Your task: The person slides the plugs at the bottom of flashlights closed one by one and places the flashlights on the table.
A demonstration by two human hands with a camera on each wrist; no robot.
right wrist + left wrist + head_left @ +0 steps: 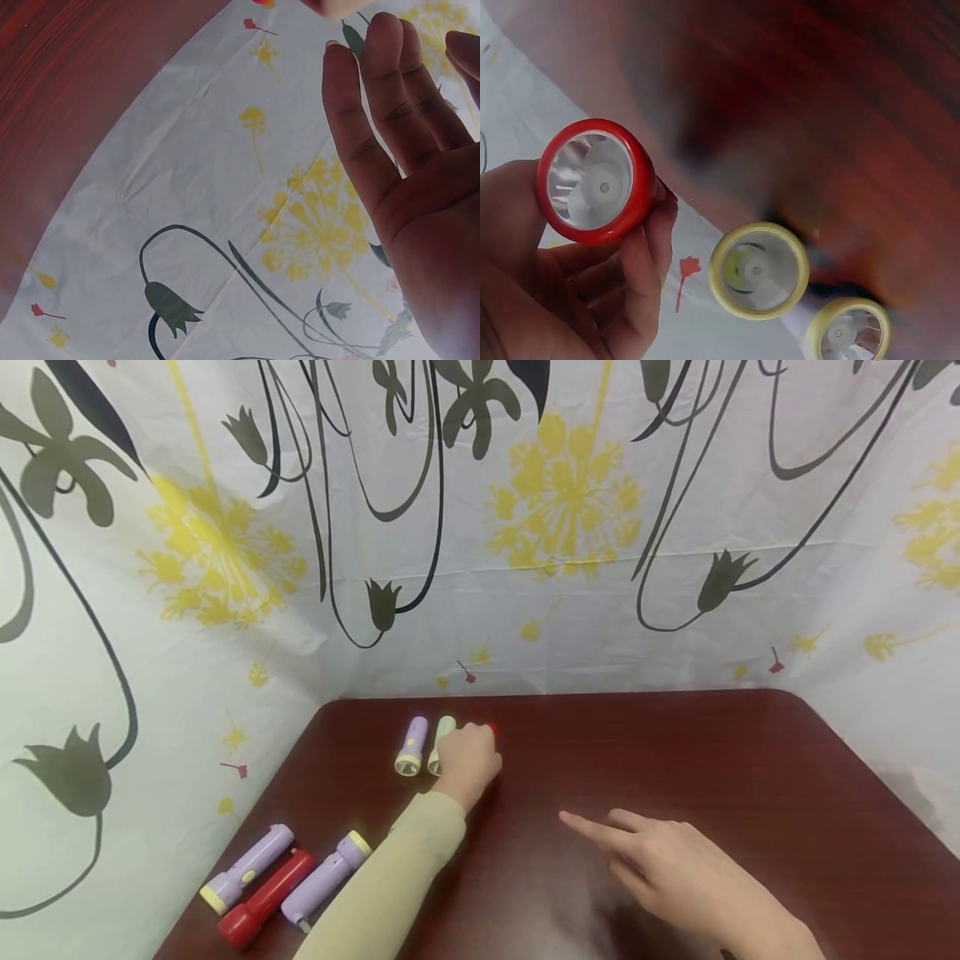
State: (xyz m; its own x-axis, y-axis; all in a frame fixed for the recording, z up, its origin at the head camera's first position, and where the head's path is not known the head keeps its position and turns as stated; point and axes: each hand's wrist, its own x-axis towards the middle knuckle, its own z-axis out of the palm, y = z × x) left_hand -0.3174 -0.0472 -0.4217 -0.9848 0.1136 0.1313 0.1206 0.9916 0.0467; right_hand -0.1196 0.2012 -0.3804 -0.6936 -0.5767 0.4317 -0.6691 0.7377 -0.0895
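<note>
My left hand [469,762] reaches to the far left part of the table and grips a red flashlight [594,180]. In the left wrist view its clear lens faces the camera and the fingers curl round its body. From the head view most of that flashlight is hidden behind the hand. Just left of it stand a pale green flashlight [446,727], partly covered by the hand, and a lilac flashlight [413,742] with a yellow rim. My right hand [675,868] hovers over the front right of the table, fingers extended, holding nothing.
At the near left of the dark red table [637,752] lie a lilac flashlight [258,858], a red flashlight [270,897] and another lilac flashlight [322,881], side by side at a slant. A white flower-patterned sheet [465,527] hangs behind the table and along its sides.
</note>
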